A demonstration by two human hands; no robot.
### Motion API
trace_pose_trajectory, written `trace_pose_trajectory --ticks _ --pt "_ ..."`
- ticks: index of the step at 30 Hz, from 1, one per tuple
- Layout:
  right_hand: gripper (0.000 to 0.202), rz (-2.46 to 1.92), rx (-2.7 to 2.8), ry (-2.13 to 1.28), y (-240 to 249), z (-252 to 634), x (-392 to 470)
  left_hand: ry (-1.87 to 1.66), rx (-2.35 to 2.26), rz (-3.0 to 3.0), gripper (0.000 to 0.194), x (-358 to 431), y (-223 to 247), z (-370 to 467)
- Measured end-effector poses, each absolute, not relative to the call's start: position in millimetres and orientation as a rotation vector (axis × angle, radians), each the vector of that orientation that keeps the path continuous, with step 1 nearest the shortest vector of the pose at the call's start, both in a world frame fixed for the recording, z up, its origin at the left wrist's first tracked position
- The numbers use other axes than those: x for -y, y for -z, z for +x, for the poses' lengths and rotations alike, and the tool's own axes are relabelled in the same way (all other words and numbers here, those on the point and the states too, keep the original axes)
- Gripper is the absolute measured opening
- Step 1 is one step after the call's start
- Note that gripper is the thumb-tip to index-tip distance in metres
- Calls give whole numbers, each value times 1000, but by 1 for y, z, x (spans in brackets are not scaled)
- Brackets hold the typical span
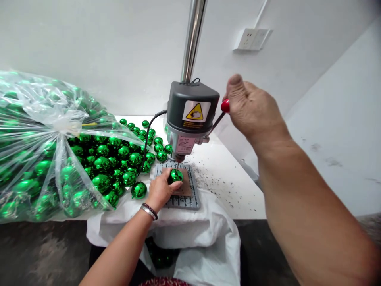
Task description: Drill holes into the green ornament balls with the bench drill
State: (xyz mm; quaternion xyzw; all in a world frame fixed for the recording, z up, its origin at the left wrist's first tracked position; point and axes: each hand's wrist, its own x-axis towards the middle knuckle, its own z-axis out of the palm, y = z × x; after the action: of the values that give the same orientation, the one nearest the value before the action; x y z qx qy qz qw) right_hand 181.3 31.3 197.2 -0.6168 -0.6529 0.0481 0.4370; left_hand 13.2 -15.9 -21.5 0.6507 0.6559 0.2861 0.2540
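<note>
A shiny green bauble [176, 176] sits on a brown board [186, 186] over the slotted grey base of a small drill press [190, 107]. My left hand [160, 186] grips this bauble from the left, thumb in front and fingers behind. The thin drill bit [177, 165] points down at the bauble's top; whether it is inside cannot be made out. My right hand [253, 107] is closed around the red knob [226, 106] of the press's feed lever, to the right of the motor housing.
Many loose green baubles [138, 190] lie left of the press, before a tied clear plastic bag [65, 127] full of them. Dark chips litter the white table [238, 186]. White cloth [208, 226] drapes over the front edge. A power cable [147, 139] hangs beside the press.
</note>
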Motion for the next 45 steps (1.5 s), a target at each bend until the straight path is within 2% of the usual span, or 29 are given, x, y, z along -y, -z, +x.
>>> trace_pose_trajectory --ticks 6,17,23,29,45 --pt "32 -1585 1638 -82 -197 171 -29 -776 -1790 1767 44 18 18 14" --pt "13 -1636 1631 -66 -166 183 14 -741 -1809 1765 48 16 19 14" --pt "23 -1392 1520 122 -134 180 19 -759 -1802 1760 47 17 19 15" --pt "30 -1332 1442 200 -113 177 20 -757 -1820 1738 50 17 21 14" --pt "28 -1211 1345 336 -76 177 15 -757 -1830 1792 45 19 21 16"
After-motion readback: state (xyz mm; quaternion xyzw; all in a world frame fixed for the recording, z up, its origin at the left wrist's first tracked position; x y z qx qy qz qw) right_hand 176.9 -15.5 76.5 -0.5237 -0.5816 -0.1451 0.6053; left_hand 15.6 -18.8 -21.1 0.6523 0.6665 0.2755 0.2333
